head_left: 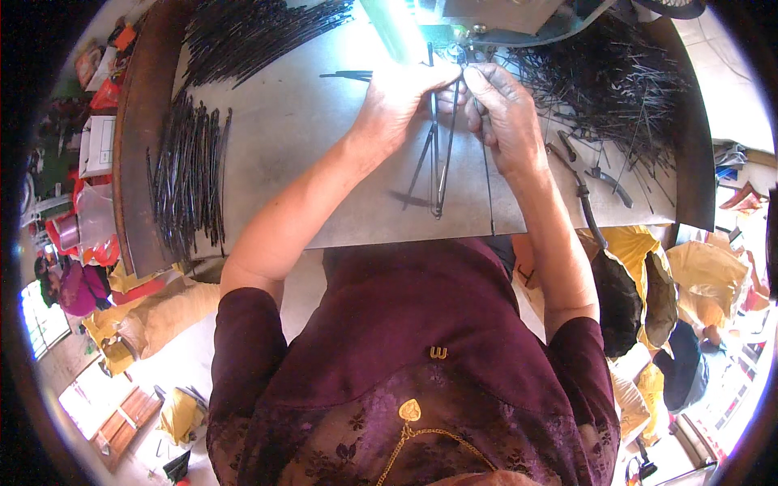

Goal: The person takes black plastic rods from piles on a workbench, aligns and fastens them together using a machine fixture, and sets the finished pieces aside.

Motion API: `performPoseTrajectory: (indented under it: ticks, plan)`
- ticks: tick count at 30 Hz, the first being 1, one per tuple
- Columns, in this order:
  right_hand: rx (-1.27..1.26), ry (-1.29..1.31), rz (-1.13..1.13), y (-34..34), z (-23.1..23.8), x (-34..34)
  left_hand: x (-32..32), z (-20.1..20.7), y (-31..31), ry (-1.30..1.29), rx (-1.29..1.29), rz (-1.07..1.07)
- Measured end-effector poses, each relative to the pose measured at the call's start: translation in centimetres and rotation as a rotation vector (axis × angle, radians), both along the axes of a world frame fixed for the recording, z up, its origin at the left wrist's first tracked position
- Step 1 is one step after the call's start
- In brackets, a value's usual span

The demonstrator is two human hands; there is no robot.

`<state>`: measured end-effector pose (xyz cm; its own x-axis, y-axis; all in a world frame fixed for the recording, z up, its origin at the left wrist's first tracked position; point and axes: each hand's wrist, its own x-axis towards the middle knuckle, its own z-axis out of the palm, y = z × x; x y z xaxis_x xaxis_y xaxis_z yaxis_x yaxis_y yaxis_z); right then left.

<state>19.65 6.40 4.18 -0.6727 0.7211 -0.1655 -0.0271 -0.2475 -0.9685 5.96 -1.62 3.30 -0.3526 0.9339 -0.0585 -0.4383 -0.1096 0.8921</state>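
My left hand [403, 95] is closed around a black jointed metal rod [440, 162], which looks like an umbrella rib and hangs toward the table's near edge. My right hand [504, 104] pinches beside it, its fingers curled, just below a small metal machine head [456, 53]. A thin dark rod [489, 190] runs down from the right fingers toward the table edge. What the right fingertips grip is too small to make out. Several short black rod ends [347, 74] stick out to the left of my left hand.
Neat bundles of black rods lie at the left [190, 174] and far left [255, 36]. A tangled pile of rods [620, 89] covers the far right, with a dark hand tool [609, 185] below it. A bright tube lamp [392, 31] hangs above. Yellow sacks [632, 267] stand right.
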Motion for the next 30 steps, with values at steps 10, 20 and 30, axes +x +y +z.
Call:
performPoseTrajectory:
  ticks: [10, 20, 30]
  plan:
    - [0.078, -0.017, 0.074, 2.1, 0.4, -0.8, -0.1, -0.3, 1.3, 0.176, 0.146, 0.144]
    - [-0.082, 0.001, 0.012, 1.1, -1.2, -0.5, 0.7, -2.1, 1.4, 0.012, 0.094, 0.172]
    - [-0.01, 0.002, 0.03, 1.6, 0.1, -1.3, 0.1, -2.0, 1.8, 0.106, 0.16, 0.152]
